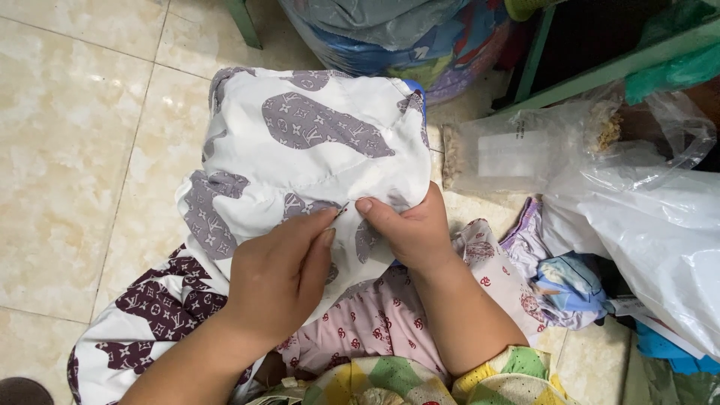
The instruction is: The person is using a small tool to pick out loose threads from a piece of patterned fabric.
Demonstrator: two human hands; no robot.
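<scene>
Seen from above, two bare hands work on a white cloth (315,142) printed with grey-purple patches, which is bunched up in the middle of the view and spreads from 9 o'clock to 12 o'clock over a cream tiled floor (67,135). The left hand (281,274) comes in from 7 o'clock, its fingers closed in a pinch on a thin needle (342,211) at the cloth's lower fold. The right hand (409,229), entering from 5 o'clock, is closed on the cloth's edge just beside the needle, thumb on top, so the two hands nearly touch. Under the wrists, at 6 o'clock, lies pink patterned fabric (375,319), and the cloth's darker purple end trails to 8 o'clock. At 3 o'clock sits a white plastic bag (660,232), with a clear bag (525,150) holding some pale grainy stuff at 2 o'clock. Between them and the right hand is a heap of small crumpled clothes (562,285). At 12 o'clock stands a blue bundle (420,37), with a green frame (600,71) at 1 o'clock.
</scene>
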